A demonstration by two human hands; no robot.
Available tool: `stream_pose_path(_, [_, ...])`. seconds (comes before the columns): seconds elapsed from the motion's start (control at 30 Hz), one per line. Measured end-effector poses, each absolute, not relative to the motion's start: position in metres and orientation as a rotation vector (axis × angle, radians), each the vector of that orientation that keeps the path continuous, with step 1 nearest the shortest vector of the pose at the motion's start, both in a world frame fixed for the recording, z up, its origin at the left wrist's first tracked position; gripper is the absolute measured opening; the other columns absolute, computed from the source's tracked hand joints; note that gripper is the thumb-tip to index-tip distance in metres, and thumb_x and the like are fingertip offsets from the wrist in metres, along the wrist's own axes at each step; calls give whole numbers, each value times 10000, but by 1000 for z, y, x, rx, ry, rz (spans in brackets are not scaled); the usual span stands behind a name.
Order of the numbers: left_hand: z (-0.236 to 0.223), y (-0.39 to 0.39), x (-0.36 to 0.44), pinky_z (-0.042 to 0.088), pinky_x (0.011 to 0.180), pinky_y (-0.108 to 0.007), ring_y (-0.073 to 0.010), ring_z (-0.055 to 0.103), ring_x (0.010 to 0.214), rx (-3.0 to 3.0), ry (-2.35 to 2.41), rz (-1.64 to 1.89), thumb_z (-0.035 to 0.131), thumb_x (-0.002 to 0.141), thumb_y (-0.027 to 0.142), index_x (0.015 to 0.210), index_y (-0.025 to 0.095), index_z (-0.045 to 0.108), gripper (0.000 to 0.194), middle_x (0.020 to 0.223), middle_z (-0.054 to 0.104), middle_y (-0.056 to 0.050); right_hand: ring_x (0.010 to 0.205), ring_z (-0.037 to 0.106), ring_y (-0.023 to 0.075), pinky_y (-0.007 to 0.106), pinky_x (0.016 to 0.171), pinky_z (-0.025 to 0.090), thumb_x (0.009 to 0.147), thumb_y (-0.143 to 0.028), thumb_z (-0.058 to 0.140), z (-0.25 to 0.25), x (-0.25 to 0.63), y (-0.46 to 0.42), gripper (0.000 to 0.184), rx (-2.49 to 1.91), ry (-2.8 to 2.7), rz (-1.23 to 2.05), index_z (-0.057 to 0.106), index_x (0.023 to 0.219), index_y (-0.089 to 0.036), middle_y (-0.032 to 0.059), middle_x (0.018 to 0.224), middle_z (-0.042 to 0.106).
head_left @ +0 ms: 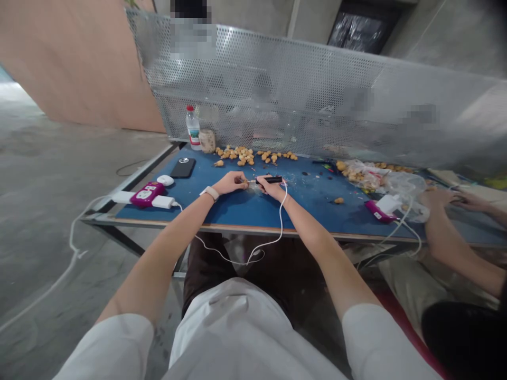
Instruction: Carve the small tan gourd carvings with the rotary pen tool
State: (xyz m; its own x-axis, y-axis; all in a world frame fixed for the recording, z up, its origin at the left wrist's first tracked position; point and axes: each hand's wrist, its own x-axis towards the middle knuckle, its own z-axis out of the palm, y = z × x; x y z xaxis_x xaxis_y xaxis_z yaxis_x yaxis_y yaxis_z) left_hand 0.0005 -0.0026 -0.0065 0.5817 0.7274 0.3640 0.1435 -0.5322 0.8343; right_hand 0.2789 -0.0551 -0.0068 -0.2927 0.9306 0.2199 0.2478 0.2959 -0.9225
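My left hand (233, 182), with a pale watch on its wrist, is closed in a pinch over the blue table. A small tan piece shows at its fingertips, mostly hidden; its kind is not clear. My right hand (270, 187) grips a black pen-shaped electric tool (273, 180) with a white cord (281, 216) running from its back end. The tool's thin tip points left and meets the tan piece, or comes very close to it. Pale dust lies on the table below the fingers. Behind my hands lie several small tan gourd-like pieces (240, 154).
A phone (183, 168), a magenta power strip (148, 194) with white plugs, a bottle (193, 129) and a jar (207, 141) occupy the left side. Perforated metal sheeting (277, 95) stands behind the table. A plastic bag (400, 184), another power strip (378, 210) and a co-worker's hands (439, 198) are right.
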Motion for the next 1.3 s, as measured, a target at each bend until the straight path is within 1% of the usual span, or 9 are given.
stream_pose_path(0.13, [-4, -5, 0, 649, 886, -400, -248, 830, 867, 1961, 674, 865, 1094, 798, 655, 932, 197, 849, 536, 989, 938, -121, 523, 410, 132, 287, 496, 318, 1227, -810, 743, -6, 277, -56, 711, -1073, -1719, 1034, 552, 775, -297, -48, 592, 505])
stream_pose_path(0.27, [-5, -5, 1, 659, 912, -419, -254, 840, 871, 1922, 719, 872, 1100, 767, 634, 925, 206, 848, 521, 967, 941, -115, 524, 412, 135, 280, 486, 323, 1195, -852, 748, -7, 276, -55, 713, -1076, -1712, 1036, 556, 787, -300, -47, 613, 510])
stream_pose_path(0.4, [-5, -6, 0, 678, 950, -429, -264, 858, 921, 1915, 750, 879, 1114, 751, 632, 933, 210, 829, 541, 991, 939, -122, 526, 430, 136, 271, 497, 338, 1172, -863, 737, -8, 277, -55, 731, -1065, -1728, 1019, 546, 747, -301, -40, 587, 516])
stream_pose_path(0.53, [-3, -7, -1, 676, 915, -420, -258, 834, 892, 1945, 751, 872, 1125, 760, 704, 917, 214, 815, 601, 956, 920, -113, 528, 450, 139, 280, 513, 343, 1148, -882, 718, -6, 278, -56, 761, -1046, -1761, 996, 531, 689, -304, -29, 556, 509])
stream_pose_path(0.67, [-1, -7, -2, 638, 866, -398, -235, 780, 837, 1982, 755, 861, 1116, 758, 775, 916, 211, 828, 653, 912, 897, -87, 527, 453, 144, 294, 515, 341, 1148, -874, 705, -6, 278, -55, 757, -1043, -1790, 984, 560, 676, -301, -18, 561, 535])
stream_pose_path(0.8, [0, -7, -2, 637, 877, -399, -238, 788, 849, 1974, 742, 855, 1117, 751, 810, 908, 215, 819, 684, 934, 905, -90, 522, 454, 145, 301, 517, 358, 1141, -892, 699, -7, 277, -53, 767, -1052, -1793, 972, 549, 675, -303, -19, 567, 545])
stream_pose_path(0.93, [0, -8, -1, 627, 855, -384, -224, 772, 825, 1979, 737, 852, 1122, 739, 829, 905, 213, 824, 704, 908, 893, -79, 525, 451, 150, 298, 506, 354, 1141, -897, 695, -9, 277, -51, 770, -1063, -1791, 964, 536, 676, -306, -13, 579, 557])
stream_pose_path(1.13, [0, -8, -1, 628, 858, -378, -220, 775, 828, 1987, 734, 857, 1117, 766, 792, 914, 205, 840, 665, 924, 899, -83, 525, 446, 150, 287, 505, 341, 1174, -858, 696, -7, 278, -53, 755, -1068, -1779, 979, 537, 690, -301, -17, 570, 536])
stream_pose_path(1.3, [-2, -6, -1, 637, 880, -397, -234, 802, 850, 1951, 722, 864, 1132, 742, 747, 907, 211, 840, 632, 941, 914, -87, 517, 439, 153, 283, 498, 327, 1179, -872, 726, -7, 278, -54, 743, -1080, -1763, 1001, 564, 732, -300, -19, 567, 552])
